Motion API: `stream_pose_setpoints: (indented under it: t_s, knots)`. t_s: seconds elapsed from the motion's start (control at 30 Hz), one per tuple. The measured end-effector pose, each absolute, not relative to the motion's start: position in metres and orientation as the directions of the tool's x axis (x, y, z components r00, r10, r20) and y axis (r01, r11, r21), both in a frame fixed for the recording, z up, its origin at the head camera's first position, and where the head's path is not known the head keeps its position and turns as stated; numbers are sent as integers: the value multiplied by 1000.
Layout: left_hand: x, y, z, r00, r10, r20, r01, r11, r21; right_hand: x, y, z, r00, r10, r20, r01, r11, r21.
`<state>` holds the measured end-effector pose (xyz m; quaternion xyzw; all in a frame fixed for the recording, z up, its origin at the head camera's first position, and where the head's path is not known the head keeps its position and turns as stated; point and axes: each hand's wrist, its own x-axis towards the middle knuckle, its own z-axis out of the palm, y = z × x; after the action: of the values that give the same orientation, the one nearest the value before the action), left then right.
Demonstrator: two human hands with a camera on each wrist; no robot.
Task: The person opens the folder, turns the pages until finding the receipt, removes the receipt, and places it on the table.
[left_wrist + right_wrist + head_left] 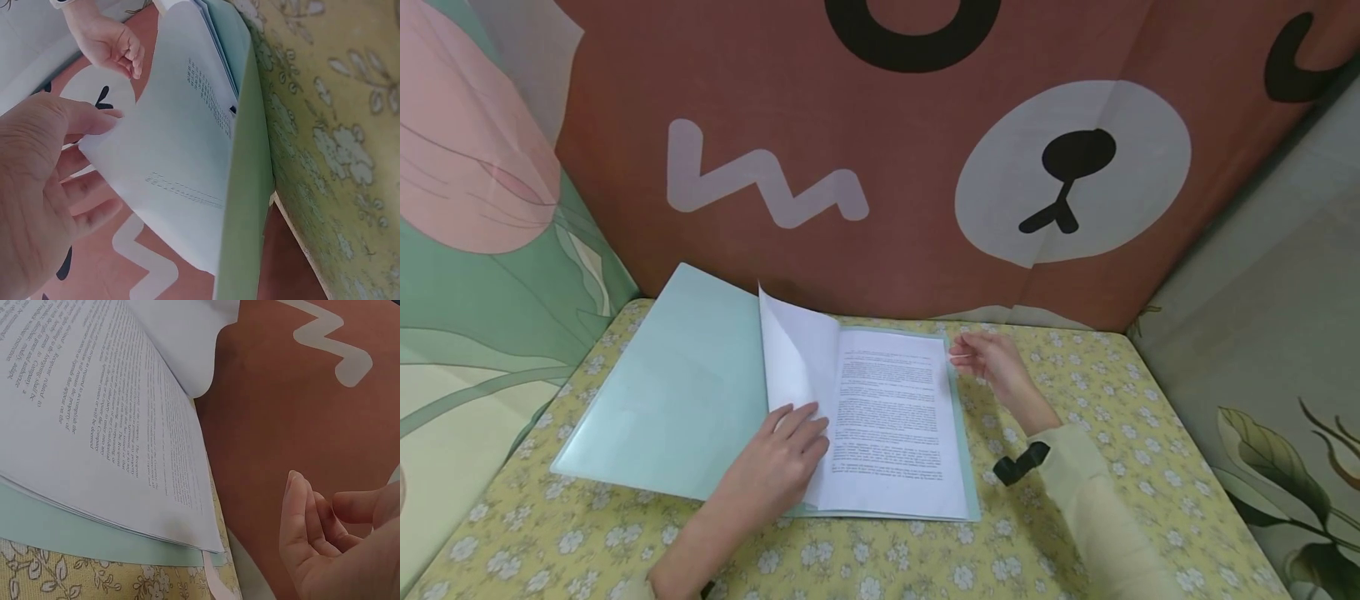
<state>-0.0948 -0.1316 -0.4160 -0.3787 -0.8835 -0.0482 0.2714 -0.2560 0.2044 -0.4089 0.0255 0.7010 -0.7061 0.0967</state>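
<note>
A pale blue-green folder [662,400] lies spread open on the table, with a stack of printed pages [891,408] in its right half. My left hand [778,458] is over the fold beside a lifted sheet of paper [786,354], which curls up toward the left. In the left wrist view, this hand [37,181] pinches the edge of that sheet [169,137] between thumb and fingers. Just past the stack's upper right corner hovers my right hand [1000,371]. Its fingers are loosely bent and hold nothing in the right wrist view [331,544].
Yellow flowered cloth [1067,400] covers the table. Behind it rises a brown backdrop [887,250] with a cartoon face, and patterned fabric [1262,317] hangs at the right. A dark strap piece [1021,463] sits at the right wrist.
</note>
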Motion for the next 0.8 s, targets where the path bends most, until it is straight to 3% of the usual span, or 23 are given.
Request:
stream_pose_setpoints:
  t_s: [0.5, 0.8]
  knots:
    - [-98, -134, -419, -703, 611, 365, 609, 781, -135, -256, 209, -414, -978, -77, -194, 190, 50, -980]
    - [-98, -131, -422, -791, 535, 295, 548, 835, -47, -257, 211, -419, -978, -73, -196, 192, 64, -979]
